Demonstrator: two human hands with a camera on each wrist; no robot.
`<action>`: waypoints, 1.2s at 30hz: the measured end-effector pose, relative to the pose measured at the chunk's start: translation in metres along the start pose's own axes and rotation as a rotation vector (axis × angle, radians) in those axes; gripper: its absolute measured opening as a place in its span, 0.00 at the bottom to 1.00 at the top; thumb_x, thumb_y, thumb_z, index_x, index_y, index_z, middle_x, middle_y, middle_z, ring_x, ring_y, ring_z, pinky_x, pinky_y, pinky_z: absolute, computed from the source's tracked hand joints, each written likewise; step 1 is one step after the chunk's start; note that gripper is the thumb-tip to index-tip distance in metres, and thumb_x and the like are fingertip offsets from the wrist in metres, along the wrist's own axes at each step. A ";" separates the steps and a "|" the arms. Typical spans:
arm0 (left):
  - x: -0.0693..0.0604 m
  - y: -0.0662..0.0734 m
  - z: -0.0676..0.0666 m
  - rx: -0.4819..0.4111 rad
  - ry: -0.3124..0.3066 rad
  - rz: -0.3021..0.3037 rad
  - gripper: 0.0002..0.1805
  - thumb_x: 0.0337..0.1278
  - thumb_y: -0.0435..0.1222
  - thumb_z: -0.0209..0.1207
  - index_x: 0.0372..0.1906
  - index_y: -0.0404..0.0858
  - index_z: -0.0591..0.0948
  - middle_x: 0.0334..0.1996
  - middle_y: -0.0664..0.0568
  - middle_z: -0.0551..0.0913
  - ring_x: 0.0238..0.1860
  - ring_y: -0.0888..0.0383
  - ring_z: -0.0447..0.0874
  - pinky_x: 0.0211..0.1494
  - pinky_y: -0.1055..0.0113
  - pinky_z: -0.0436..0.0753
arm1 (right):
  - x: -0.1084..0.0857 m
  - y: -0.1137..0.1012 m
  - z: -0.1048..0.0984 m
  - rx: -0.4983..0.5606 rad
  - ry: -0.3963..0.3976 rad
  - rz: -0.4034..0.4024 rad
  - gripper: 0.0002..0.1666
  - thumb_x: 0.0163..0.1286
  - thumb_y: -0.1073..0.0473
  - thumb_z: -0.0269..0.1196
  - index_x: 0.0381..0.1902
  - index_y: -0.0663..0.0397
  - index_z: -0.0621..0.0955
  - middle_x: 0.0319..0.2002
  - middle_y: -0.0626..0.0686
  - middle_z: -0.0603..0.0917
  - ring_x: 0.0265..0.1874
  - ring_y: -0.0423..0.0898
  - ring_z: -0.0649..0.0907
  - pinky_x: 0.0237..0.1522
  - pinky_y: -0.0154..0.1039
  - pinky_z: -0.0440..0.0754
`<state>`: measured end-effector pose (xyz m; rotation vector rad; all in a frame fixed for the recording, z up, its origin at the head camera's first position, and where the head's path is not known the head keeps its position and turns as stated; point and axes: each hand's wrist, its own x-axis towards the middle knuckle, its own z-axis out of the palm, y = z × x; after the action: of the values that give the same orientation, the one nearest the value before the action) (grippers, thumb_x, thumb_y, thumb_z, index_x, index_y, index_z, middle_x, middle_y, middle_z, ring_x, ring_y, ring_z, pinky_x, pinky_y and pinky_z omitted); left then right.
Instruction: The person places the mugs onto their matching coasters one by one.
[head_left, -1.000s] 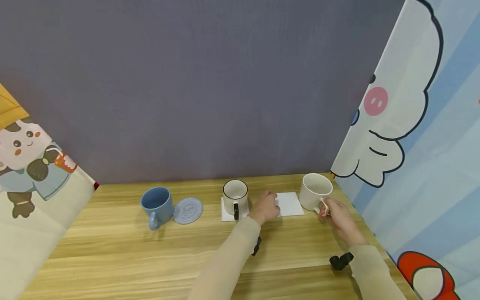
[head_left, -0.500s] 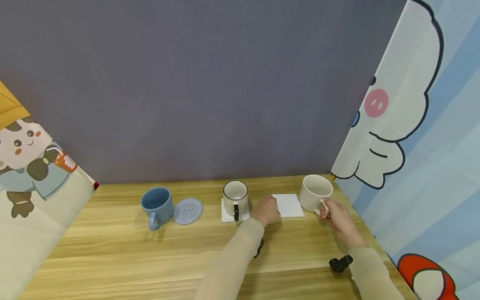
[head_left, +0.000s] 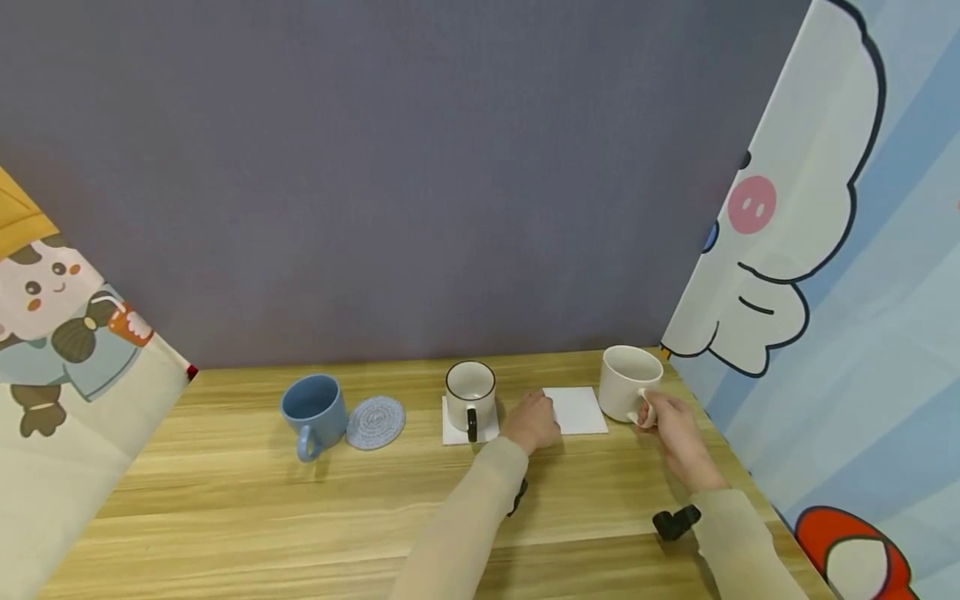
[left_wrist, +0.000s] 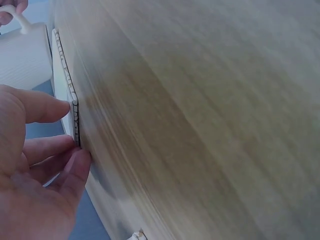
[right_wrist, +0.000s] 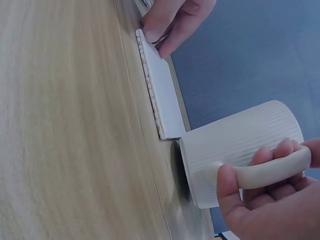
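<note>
My right hand [head_left: 681,442] grips the handle of a white ribbed mug [right_wrist: 235,137] at the table's right side. A dark strip shows between its base and the table in the right wrist view. Just left of it lies a thick white square coaster [head_left: 576,411]. My left hand [head_left: 532,422] holds the coaster's left end. Its fingertips [left_wrist: 55,110] are at the coaster's edge in the left wrist view. Beside that hand, a white mug with black rim and handle [head_left: 471,392] stands on another white coaster [head_left: 453,433].
To the left, a blue mug [head_left: 318,412] stands upright beside a round grey-blue woven coaster [head_left: 377,422]. A grey panel [head_left: 420,208] rises behind the wooden table [head_left: 262,533]. Printed curtains [head_left: 847,358] hang at both sides.
My left hand moves slightly lower at the coaster's left end, then stays put. In the last half second the white ribbed mug shifts slightly up and left in my right hand.
</note>
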<state>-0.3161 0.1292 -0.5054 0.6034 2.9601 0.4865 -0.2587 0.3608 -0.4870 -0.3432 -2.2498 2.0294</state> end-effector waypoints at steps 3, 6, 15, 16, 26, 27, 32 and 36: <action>0.000 0.000 0.000 0.007 -0.002 -0.002 0.02 0.55 0.35 0.62 0.30 0.41 0.83 0.52 0.51 0.80 0.58 0.53 0.76 0.61 0.63 0.78 | -0.001 -0.003 0.001 0.003 -0.007 0.005 0.21 0.84 0.50 0.46 0.45 0.65 0.72 0.30 0.50 0.75 0.30 0.43 0.76 0.41 0.43 0.82; 0.000 0.000 0.000 0.014 -0.005 0.000 0.03 0.56 0.35 0.61 0.29 0.41 0.83 0.51 0.51 0.80 0.58 0.54 0.76 0.61 0.63 0.79 | -0.002 -0.004 0.001 0.011 -0.009 0.013 0.21 0.84 0.50 0.46 0.47 0.65 0.72 0.30 0.49 0.75 0.30 0.43 0.76 0.42 0.42 0.82; 0.001 -0.002 0.001 0.018 -0.004 0.015 0.04 0.58 0.35 0.61 0.32 0.40 0.84 0.52 0.51 0.80 0.60 0.53 0.76 0.65 0.63 0.76 | -0.008 -0.010 0.002 0.042 -0.006 -0.007 0.21 0.84 0.50 0.47 0.48 0.65 0.72 0.30 0.48 0.76 0.31 0.42 0.77 0.43 0.41 0.84; 0.000 -0.002 0.000 0.015 -0.005 0.013 0.04 0.58 0.35 0.61 0.31 0.40 0.84 0.53 0.51 0.80 0.60 0.53 0.76 0.65 0.63 0.76 | -0.009 -0.011 0.003 0.053 -0.001 -0.011 0.21 0.84 0.50 0.47 0.47 0.65 0.72 0.30 0.47 0.76 0.31 0.42 0.77 0.43 0.41 0.84; -0.001 0.000 -0.003 0.006 0.004 0.016 0.06 0.56 0.35 0.61 0.25 0.41 0.81 0.49 0.51 0.80 0.58 0.53 0.77 0.61 0.63 0.79 | -0.011 -0.013 0.013 0.169 0.021 -0.065 0.18 0.84 0.52 0.48 0.40 0.61 0.75 0.27 0.46 0.77 0.28 0.40 0.78 0.40 0.36 0.83; -0.002 0.000 -0.003 0.006 0.005 0.016 0.06 0.56 0.35 0.61 0.26 0.41 0.81 0.49 0.51 0.80 0.58 0.53 0.77 0.61 0.63 0.79 | -0.012 -0.012 0.014 0.181 0.024 -0.074 0.18 0.84 0.52 0.48 0.39 0.61 0.75 0.26 0.46 0.77 0.28 0.40 0.78 0.40 0.36 0.83; -0.002 0.000 -0.002 -0.001 0.006 0.014 0.05 0.56 0.35 0.61 0.27 0.41 0.81 0.51 0.51 0.81 0.60 0.52 0.76 0.63 0.64 0.78 | -0.016 -0.009 0.021 0.201 0.029 -0.119 0.20 0.83 0.53 0.49 0.33 0.60 0.76 0.25 0.47 0.77 0.29 0.41 0.78 0.41 0.36 0.83; -0.001 0.000 -0.001 -0.005 0.008 0.011 0.05 0.56 0.35 0.61 0.26 0.41 0.81 0.50 0.52 0.81 0.60 0.53 0.76 0.63 0.64 0.77 | -0.021 -0.007 0.028 0.213 0.036 -0.144 0.21 0.83 0.54 0.50 0.29 0.58 0.75 0.26 0.47 0.76 0.30 0.40 0.79 0.42 0.36 0.84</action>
<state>-0.3152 0.1282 -0.5043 0.6190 2.9642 0.4983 -0.2454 0.3283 -0.4818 -0.1922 -1.9518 2.1415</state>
